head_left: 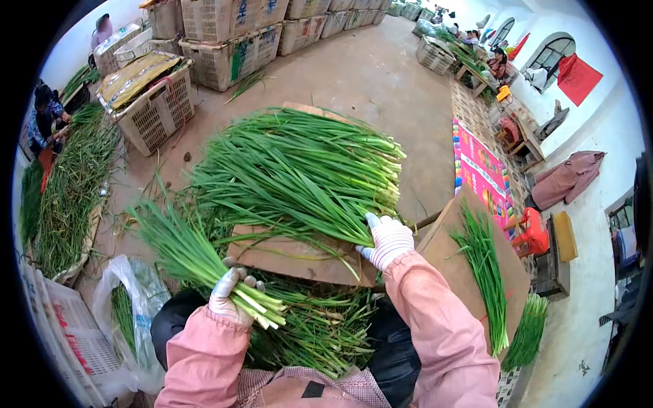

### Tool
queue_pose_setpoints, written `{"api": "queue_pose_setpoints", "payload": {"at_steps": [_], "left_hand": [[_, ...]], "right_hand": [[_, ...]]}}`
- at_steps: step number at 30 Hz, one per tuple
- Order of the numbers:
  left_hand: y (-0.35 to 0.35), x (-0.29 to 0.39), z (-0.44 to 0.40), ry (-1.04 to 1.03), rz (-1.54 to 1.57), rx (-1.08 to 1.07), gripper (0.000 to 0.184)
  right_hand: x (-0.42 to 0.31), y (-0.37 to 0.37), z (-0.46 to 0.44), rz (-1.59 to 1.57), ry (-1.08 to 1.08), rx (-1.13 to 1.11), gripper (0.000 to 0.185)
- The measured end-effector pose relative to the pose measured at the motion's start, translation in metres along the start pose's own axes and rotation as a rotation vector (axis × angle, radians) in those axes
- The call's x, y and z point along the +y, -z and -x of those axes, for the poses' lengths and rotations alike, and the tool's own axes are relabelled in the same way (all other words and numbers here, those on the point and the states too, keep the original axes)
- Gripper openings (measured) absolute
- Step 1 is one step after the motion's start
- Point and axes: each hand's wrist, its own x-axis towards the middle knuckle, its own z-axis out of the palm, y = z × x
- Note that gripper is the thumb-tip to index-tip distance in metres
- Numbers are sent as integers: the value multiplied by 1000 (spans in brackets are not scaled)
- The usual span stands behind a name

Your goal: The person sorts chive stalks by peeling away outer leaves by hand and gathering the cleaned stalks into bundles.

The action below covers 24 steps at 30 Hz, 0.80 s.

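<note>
My left hand (230, 296), in a pale glove with grey fingertips, is closed around a bunch of garlic chives (187, 251). The white stem ends point to the lower right and the leaves fan out to the upper left. My right hand (390, 241), in a striped white glove, has its thumb and fingers around stems at the near right corner of a large chive pile (292, 163). That pile lies on a cardboard-topped stand (299, 257), stems to the right. Below it, loose chives and trimmings (320, 330) lie between my knees.
At right, a cardboard board (445, 241) bears a small chive bunch (486, 272); another bunch (527, 333) lies below. Plastic crates (160, 112) stand at left and back. A plastic bag (139, 309) is by my left knee. Other people work at far left and far right.
</note>
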Motion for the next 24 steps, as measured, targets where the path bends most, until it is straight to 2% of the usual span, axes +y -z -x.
{"api": "queue_pose_setpoints", "payload": {"at_steps": [3, 4, 5, 7, 8, 9, 11, 12, 14, 15, 17, 18, 19, 21, 23, 24], "left_hand": [[-3, -9, 1, -20, -49, -20, 35], [-2, -10, 0, -19, -51, -17, 36], [-3, -10, 0, -15, -52, -15, 36], [-10, -9, 2, -41, -33, -27, 39], [-11, -9, 1, -59, -58, -42, 41], [-11, -9, 1, -80, -85, -55, 42], [-13, -7, 5, -137, -170, -67, 35], [-11, -6, 5, -163, -190, -92, 34], [-9, -5, 6, -213, -236, -159, 32], [-19, -3, 15, -210, -253, -113, 31], [-17, -2, 19, -154, -206, -112, 30], [-19, -2, 25, -92, -174, -174, 29], [-20, -6, 35, -75, -184, -161, 30], [-27, -14, 56, -16, -253, -109, 33], [-29, -27, 67, 37, -308, -35, 36], [-21, -37, 64, 61, -293, -39, 35]], "right_hand": [[11, -14, 2, -91, 83, -8, 64], [17, -10, -1, -108, 126, -41, 60], [26, -13, -2, -138, 193, 23, 50], [27, 10, -5, -66, 147, -41, 38], [24, 23, -2, -33, 105, -1, 31], [23, 34, 5, -25, 129, 101, 31], [21, 39, 15, -80, 178, 438, 34], [18, 37, 19, -82, 179, 440, 34], [11, 27, 30, -279, 42, 404, 36], [15, -1, 25, -250, 35, 243, 39], [14, -26, 26, -432, -85, -98, 45], [13, -28, 27, -632, -76, -104, 45], [14, -30, 33, -640, -76, -107, 45], [8, -30, 51, -1319, -130, -430, 40], [-6, -28, 72, -1427, -147, -403, 38], [-10, -47, 76, -1269, -9, -194, 38]]}}
